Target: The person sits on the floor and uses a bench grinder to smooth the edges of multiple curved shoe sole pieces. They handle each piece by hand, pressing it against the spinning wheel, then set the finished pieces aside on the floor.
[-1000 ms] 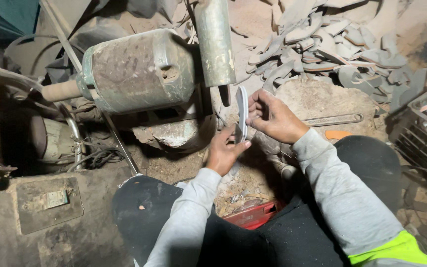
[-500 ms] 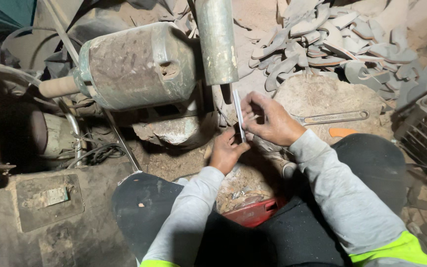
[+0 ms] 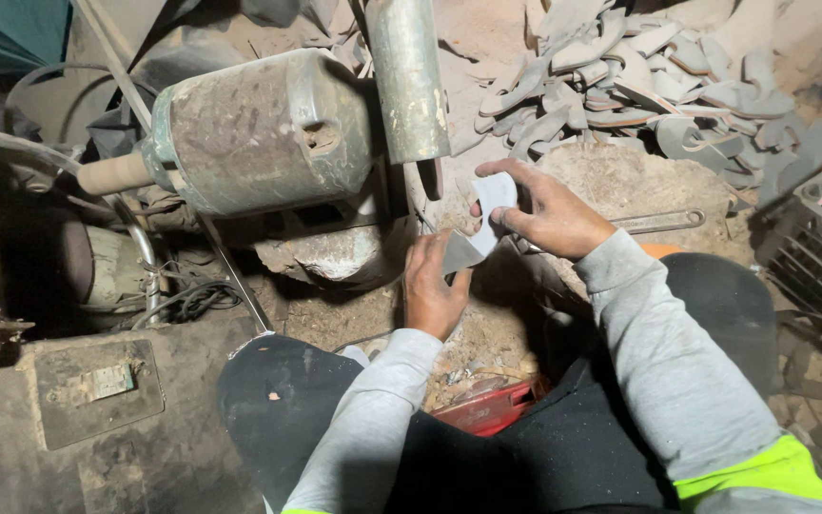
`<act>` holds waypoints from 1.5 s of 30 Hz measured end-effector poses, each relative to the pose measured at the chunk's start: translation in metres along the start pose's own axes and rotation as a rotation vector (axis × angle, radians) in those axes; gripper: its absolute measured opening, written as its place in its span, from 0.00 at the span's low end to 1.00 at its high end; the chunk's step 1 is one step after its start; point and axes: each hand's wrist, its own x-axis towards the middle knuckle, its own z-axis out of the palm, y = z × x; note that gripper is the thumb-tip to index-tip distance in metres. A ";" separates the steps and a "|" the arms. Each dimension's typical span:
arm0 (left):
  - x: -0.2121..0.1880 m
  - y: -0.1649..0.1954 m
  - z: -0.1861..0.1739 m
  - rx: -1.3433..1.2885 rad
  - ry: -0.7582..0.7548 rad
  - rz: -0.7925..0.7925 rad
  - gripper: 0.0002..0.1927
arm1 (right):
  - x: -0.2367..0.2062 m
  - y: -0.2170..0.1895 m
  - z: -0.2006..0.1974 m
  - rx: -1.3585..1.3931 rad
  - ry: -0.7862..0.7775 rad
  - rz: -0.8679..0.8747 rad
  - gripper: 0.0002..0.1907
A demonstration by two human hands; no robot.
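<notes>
A: Item one, the pale grey, flat, sole-shaped cut piece [image 3: 487, 214]. Where is it lying?

B: It is being held in the air between both hands, just below the dull metal cylinder [image 3: 408, 76] that is hanging down beside the rusty green drum-shaped motor housing [image 3: 259, 128]. Its long axis is running on a slant, from lower left up to upper right.

A: Hands?

B: The left hand [image 3: 433, 286] is pinching the lower, darker end; the right hand [image 3: 549, 214] is closing its fingers over the upper, paler end. Both are clamped on the piece, close together, the right one nearer the cylinder.

A: Surroundings?

B: A heap of similar grey curved pieces [image 3: 639, 86] is lying well apart, beyond the right hand. A dark wire crate [image 3: 820, 247] is sitting at far right, and a red flat object [image 3: 492, 407] is showing between the knees.
</notes>
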 end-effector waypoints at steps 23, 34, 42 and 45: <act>0.020 0.010 0.005 -0.753 -0.200 -0.208 0.38 | 0.003 0.000 0.001 -0.025 0.288 -0.218 0.16; 0.041 -0.004 -0.014 -1.127 -0.280 -0.224 0.27 | 0.031 0.002 0.038 0.107 0.326 -0.162 0.13; 0.045 -0.017 -0.016 -1.167 -0.293 -0.263 0.24 | 0.040 0.001 0.042 0.219 0.298 -0.198 0.14; 0.040 -0.022 -0.014 -1.163 -0.321 -0.289 0.26 | 0.040 0.007 0.043 0.211 0.294 -0.238 0.14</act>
